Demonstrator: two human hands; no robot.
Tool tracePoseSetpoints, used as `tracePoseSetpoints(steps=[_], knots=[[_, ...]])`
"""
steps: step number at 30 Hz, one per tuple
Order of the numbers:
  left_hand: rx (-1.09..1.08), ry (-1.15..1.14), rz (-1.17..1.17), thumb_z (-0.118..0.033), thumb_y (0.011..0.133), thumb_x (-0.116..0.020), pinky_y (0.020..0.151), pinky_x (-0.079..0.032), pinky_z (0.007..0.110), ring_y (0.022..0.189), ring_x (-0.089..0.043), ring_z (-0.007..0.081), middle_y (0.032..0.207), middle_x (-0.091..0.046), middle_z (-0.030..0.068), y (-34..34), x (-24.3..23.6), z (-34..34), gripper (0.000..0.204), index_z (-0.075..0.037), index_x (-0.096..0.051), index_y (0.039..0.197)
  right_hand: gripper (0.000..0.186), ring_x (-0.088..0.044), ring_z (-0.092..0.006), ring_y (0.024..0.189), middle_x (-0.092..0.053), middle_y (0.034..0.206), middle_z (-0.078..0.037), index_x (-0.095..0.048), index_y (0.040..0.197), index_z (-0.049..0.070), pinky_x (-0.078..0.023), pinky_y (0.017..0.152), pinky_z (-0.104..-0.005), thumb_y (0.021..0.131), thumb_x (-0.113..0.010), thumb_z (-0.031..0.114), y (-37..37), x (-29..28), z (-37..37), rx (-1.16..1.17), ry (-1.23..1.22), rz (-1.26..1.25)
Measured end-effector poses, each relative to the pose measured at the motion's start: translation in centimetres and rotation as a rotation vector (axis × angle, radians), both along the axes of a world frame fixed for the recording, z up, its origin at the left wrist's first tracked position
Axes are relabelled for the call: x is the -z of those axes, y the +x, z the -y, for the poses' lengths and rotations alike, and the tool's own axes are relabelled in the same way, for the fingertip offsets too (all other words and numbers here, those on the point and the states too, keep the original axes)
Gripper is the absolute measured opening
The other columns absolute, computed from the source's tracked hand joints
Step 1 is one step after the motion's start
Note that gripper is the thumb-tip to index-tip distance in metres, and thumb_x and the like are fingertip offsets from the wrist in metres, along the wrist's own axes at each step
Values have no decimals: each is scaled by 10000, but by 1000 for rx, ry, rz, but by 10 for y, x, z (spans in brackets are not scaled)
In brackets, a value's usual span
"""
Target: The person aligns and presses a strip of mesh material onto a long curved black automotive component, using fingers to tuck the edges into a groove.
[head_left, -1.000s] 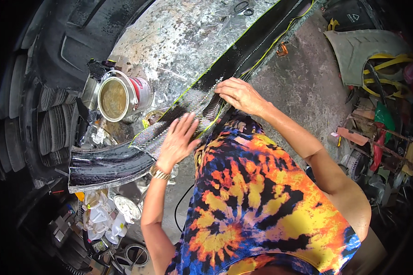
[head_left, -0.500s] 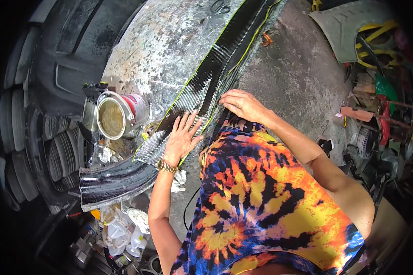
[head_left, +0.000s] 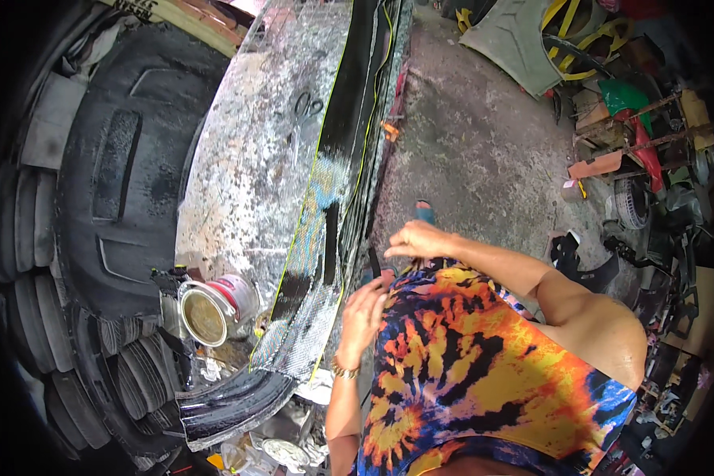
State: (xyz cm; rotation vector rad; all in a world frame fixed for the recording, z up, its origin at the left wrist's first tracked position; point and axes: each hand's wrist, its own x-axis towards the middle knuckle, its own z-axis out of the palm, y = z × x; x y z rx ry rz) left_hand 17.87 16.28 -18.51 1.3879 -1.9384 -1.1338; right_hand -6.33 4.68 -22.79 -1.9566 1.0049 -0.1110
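A long strip of black woven cloth, like carbon fibre, with yellow-green edge threads, lies along the worn table. Right of its lower end, against the front of my patterned shirt, is my left hand; its fingers are stretched out, lifted off the cloth. My right hand is at the shirt's hem beyond the table edge, fingers curled closed; whatever they hold, if anything, is hidden. A glossy black curved part lies under the strip's near end. Scissors rest on the table left of the strip.
A metal can with dried residue stands at the table's left. Beyond it are a black car hood and stacked tyres. Concrete floor stretches right, towards a grey panel, a wheel and piled parts.
My left hand has come off the cloth and moved right to my shirt front. My right hand has drawn away from the strip and its fingers have curled. The view has shifted.
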Motion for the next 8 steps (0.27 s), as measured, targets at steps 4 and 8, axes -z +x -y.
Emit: tracePoseSetpoints(steps=[4, 8], knots=[[51, -87, -132, -115, 943, -652, 837, -531, 395, 924, -689, 317, 1065, -725, 136, -63, 18, 52, 155, 27, -669, 884, 309, -662, -383, 778, -663, 822, -207, -699, 1007, 45, -501, 712, -455, 966, -615, 340, -22, 32, 9, -43, 43, -66], [-33, -239, -33, -118, 946, -643, 829, -525, 387, 941, -687, 313, 1042, -722, 138, -75, 33, 94, 134, 7, -684, 923, 292, -691, -323, 770, -685, 805, -173, -675, 1174, 62, -511, 711, -438, 978, -592, 262, -72, 50, 20, 212, 170, -43]])
